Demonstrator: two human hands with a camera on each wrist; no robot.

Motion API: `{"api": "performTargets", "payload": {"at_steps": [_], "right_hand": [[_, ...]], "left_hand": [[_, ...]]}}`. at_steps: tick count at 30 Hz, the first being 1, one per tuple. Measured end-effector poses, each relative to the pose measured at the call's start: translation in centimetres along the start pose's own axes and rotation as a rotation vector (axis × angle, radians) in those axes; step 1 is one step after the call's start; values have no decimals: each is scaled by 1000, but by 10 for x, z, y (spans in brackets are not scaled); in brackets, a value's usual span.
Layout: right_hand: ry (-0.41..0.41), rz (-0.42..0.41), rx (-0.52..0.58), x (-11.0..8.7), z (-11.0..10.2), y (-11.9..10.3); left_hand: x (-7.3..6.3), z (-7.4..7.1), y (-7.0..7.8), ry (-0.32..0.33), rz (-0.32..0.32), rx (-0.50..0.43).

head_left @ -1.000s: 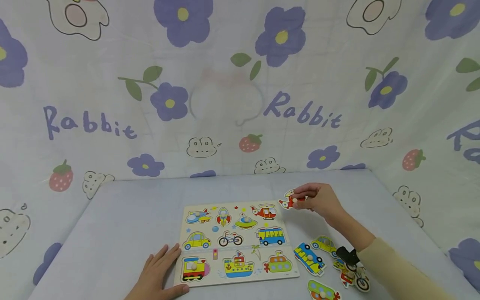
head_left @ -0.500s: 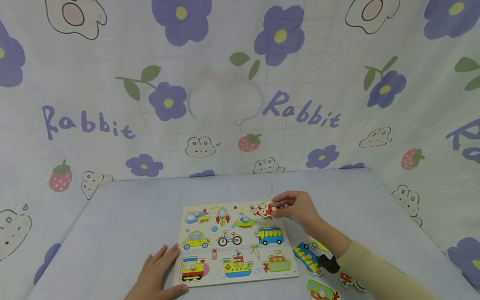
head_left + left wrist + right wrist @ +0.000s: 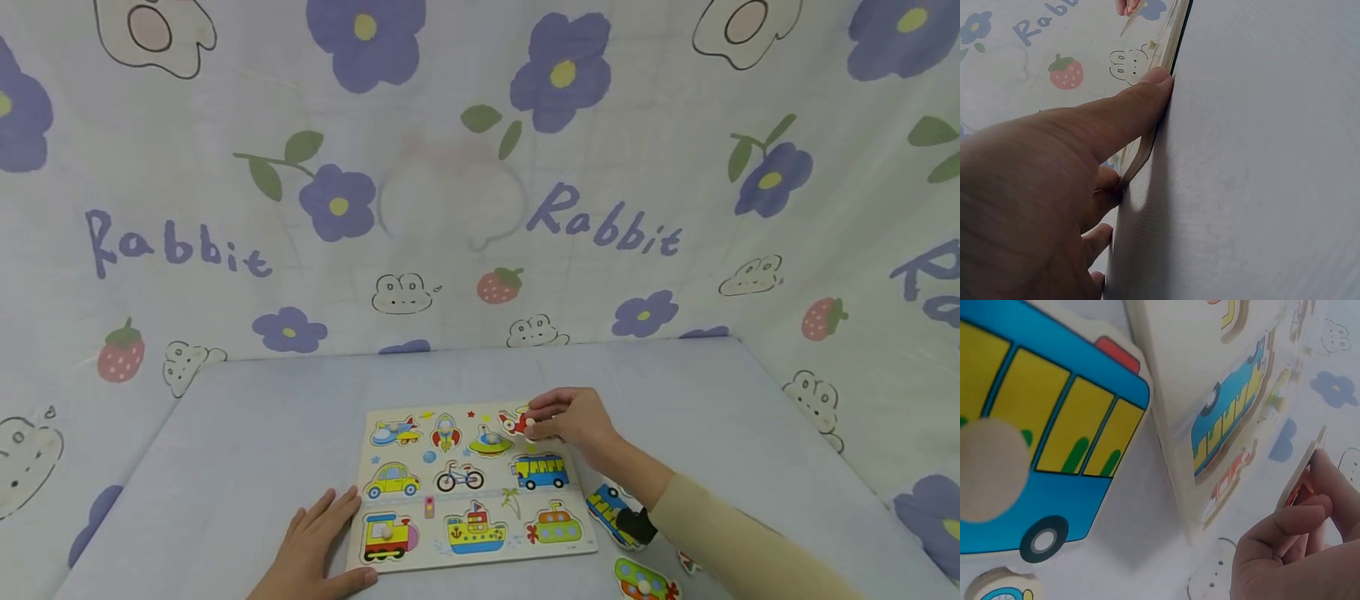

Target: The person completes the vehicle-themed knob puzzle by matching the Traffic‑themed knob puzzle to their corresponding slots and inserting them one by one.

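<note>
Firstly, behind the puzzle board (image 3: 431,533) there hangs a white cloth (image 3: 450,242) with purple flowers, and under the board spreads the pale worktop (image 3: 247,433). The right hand (image 3: 581,421) is over the far right corner of the board; its grip is narrow, with the thumb and fingers pinching one piece. The left hand (image 3: 315,542) rests along the left edge of the board; its grip is spread wide, fingers rather straight, and it only touches the board. The bus piece (image 3: 611,514) lies just beside the right edge of the board, and the submarine piece (image 3: 641,579) lies near the near right corner. The helicopter piece (image 3: 517,423), which the right grip holds, is tilted and apart from the board, above its far right corner.
</note>
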State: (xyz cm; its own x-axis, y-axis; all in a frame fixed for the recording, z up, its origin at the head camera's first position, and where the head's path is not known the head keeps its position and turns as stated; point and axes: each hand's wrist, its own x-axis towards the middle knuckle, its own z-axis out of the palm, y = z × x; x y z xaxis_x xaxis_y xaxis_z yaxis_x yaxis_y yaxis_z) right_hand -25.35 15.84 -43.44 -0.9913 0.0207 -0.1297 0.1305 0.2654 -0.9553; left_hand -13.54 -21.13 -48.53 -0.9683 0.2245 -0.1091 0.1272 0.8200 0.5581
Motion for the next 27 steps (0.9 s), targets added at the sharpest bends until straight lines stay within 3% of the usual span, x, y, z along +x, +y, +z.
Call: {"api": "performTargets", "payload": {"at_steps": [9,27], "right_hand": [[99,49,-41,12,4,1],[148,82,-104,25,9,11]], "left_hand": [[0,1,-1,6,15,5],[4,3,-3,6,-3,30]]}}
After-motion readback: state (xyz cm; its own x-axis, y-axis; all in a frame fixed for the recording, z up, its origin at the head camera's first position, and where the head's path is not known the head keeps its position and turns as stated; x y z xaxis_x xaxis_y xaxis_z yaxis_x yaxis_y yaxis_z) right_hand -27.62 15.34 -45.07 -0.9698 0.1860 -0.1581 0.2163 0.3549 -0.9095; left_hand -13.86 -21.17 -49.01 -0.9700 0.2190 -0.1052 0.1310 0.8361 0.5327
